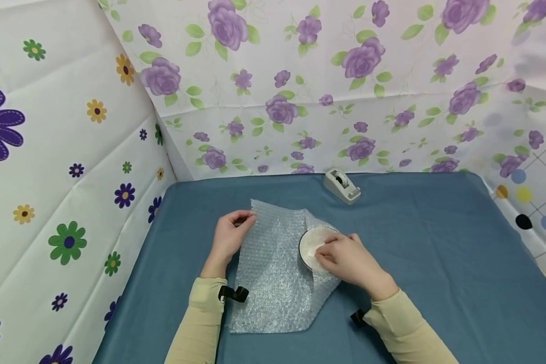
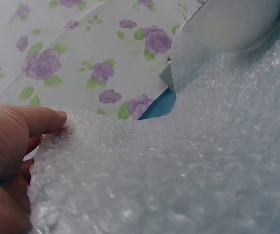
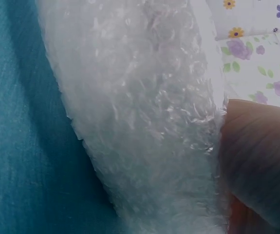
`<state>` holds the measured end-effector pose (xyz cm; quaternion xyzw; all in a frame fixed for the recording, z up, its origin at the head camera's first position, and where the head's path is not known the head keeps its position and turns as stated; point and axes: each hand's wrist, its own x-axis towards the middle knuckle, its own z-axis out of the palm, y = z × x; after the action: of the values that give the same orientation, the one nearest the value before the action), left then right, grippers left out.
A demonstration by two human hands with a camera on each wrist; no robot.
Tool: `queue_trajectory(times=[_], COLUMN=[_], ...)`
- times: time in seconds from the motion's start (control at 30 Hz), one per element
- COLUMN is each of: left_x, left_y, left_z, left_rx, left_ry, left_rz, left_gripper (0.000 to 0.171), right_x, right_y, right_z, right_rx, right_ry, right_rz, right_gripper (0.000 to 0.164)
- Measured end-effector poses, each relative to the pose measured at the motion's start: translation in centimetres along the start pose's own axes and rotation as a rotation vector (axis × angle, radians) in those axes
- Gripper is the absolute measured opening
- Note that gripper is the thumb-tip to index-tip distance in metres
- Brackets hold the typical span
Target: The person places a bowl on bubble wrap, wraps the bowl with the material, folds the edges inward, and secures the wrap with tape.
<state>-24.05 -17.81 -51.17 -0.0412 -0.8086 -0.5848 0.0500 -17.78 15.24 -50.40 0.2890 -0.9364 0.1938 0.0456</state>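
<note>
1. Bubble wrap: clear plastic, glossy, bumpy.
2. Bowl: smooth, ceramic-looking.
3. Tape dispenser: smooth, hard plastic by its look.
4. Tablecloth: matt fabric, faintly wrinkled.
5. Rose-print hanging: creased cloth, low sheen.

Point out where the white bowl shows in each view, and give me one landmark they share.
Head: the white bowl is just right of and below centre, partly covered by the right hand.
Left wrist: at the top edge, right of centre, cut off by the frame.
Right wrist: not visible.
Shared landmark: the bubble wrap, seen in all three.
</note>
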Motion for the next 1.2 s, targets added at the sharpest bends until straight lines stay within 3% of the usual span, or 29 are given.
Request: queue_trajectory(times=[0.13, 0.3, 0.73, 1.03, 1.2], left_x=[-0.1, -0.2, -1.2, -1.9, -2.3], left_y=[0.5, 1.0, 3.0, 4.0, 4.3], left_z=[0.1, 0.2, 1.5, 3.0, 3.6], left_rx=[-0.008, -0.024, 0.006, 0.052, 0.074], left_ry=[-0.001, -0.010, -0.146, -0.250, -0.297], left_rz=[0.022, 0.044, 0.120, 0.270, 0.286], left_gripper=[0.018, 0.017, 0.019, 0.017, 0.017], right_x=[0.0, 0.1, 0.1, 0.1, 0.0], right_y=[-0.1, 0.0, 0.0, -0.2, -0.6], right_z=[0.0, 0.2, 0.6, 0.1, -0.5], right_rx=[-0.044, -0.060, -0.069, -0.035, 0.027], right_ry=[0.036, 0.051, 0.072, -0.025, -0.126], right_rz=[-0.009, -0.012, -0.016, 0.005, 0.073], right_gripper=[0.013, 0.009, 0.021, 0.020, 0.032])
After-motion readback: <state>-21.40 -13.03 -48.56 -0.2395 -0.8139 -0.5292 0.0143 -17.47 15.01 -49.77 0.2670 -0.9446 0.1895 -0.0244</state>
